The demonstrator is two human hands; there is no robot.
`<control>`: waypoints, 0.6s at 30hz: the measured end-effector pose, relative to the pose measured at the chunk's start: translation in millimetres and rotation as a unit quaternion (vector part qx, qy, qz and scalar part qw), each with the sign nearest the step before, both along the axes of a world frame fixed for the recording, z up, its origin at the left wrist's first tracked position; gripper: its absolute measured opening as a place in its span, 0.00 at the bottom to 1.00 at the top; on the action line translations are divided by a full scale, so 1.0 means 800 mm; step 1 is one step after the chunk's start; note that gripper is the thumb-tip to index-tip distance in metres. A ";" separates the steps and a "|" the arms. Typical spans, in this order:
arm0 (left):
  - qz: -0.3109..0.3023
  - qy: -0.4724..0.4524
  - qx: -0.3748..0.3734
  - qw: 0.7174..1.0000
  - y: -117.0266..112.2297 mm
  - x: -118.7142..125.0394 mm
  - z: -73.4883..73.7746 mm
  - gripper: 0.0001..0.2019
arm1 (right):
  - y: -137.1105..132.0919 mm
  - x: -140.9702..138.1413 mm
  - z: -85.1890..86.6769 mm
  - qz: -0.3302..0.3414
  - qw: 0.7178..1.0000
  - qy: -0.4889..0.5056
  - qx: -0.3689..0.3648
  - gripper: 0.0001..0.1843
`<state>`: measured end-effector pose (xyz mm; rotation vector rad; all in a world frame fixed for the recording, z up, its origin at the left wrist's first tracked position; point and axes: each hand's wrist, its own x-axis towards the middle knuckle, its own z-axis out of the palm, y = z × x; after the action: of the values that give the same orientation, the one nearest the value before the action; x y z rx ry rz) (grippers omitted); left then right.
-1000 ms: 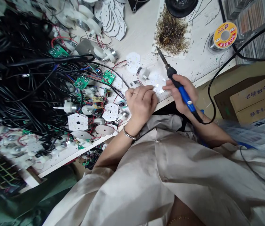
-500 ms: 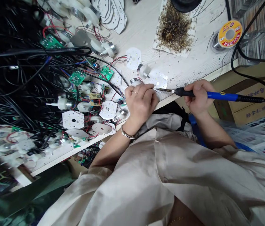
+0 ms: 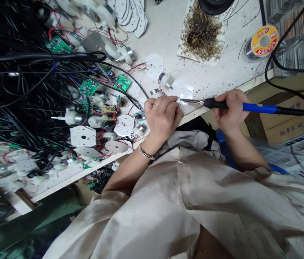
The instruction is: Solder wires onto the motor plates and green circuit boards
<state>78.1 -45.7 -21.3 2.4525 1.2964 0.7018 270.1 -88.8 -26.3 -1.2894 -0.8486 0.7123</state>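
My right hand (image 3: 228, 109) is closed around a soldering iron (image 3: 249, 107) with a black grip and blue handle, held level. Its metal tip touches a white round LED board (image 3: 184, 90) at the bench's front edge. My left hand (image 3: 162, 117), with a ring and a bracelet, is curled at the board's left side, fingertips pinched right beside the iron's tip. What the fingers pinch is too small to make out. A small white motor (image 3: 166, 80) with red wires lies just behind the board.
A big tangle of black cables (image 3: 19, 79), green circuit boards (image 3: 88, 87), motors and white LED boards (image 3: 83, 136) fills the left of the bench. A brown-stained pad (image 3: 202, 34) and a solder spool (image 3: 264, 37) lie at the back right. Cardboard boxes (image 3: 289, 122) stand at the right.
My right hand swung the soldering iron from pointing up and away to lying level, and its tip now touches the LED board. My left hand stayed in place.
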 end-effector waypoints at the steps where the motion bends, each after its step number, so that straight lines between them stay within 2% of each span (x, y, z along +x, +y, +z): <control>1: 0.000 -0.002 -0.004 1.000 0.000 0.000 0.000 0.05 | 0.000 0.000 0.000 -0.003 1.000 -0.002 0.001 0.21; 3: -0.001 0.000 0.001 1.000 0.001 0.000 0.000 0.05 | 0.001 -0.001 0.000 -0.005 1.000 -0.003 0.009 0.20; 7: -0.004 0.005 0.063 0.998 0.001 0.001 -0.002 0.06 | 0.003 -0.004 -0.001 -0.023 0.998 0.015 0.060 0.18; 10: -0.009 0.013 0.081 0.997 -0.002 0.002 0.001 0.06 | 0.000 -0.009 -0.001 -0.001 0.997 0.016 0.076 0.12; 11: -0.012 0.017 0.073 0.997 -0.003 0.000 0.005 0.06 | -0.002 -0.011 -0.001 0.018 0.997 0.002 0.070 0.11; 14: -0.005 -0.006 0.042 0.999 -0.002 -0.014 0.028 0.04 | -0.004 -0.017 -0.007 0.072 0.992 -0.090 0.050 0.17; 18: 0.085 -0.091 0.057 0.991 0.012 -0.057 0.067 0.04 | 0.001 -0.017 -0.017 0.112 0.969 -0.216 0.046 0.20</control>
<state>32.2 -35.7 32.5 2.3171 1.4406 1.0450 256.9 -88.2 -40.2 -1.2960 -1.3848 0.5646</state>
